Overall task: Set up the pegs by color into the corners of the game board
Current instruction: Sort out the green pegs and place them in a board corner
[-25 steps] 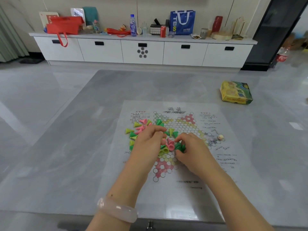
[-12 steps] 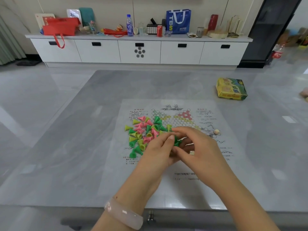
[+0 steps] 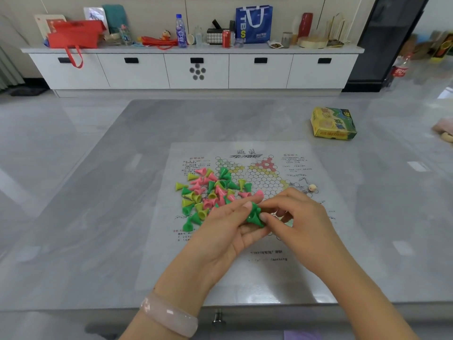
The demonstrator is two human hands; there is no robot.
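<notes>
Since a bunch of dark green pegs [image 3: 255, 215] was pinched between the curled fingers of the left hand [image 3: 228, 231] and right hand [image 3: 297, 220], just past the mixed pile [image 3: 208, 192], they'd probably best be lowered upright, one per hole, into one corner of the game board [image 3: 264, 173].

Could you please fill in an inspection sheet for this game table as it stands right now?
Surface: grey table, glossy.
Job's things: game board flat; mixed pegs heaped on its left part; corners unfilled.
Clutter: yellow box; small bead on the board.
Grippers: left hand and right hand together hold green pegs.
Cables: nothing seen.
Surroundings: white cabinet with bags, bottles.
</notes>
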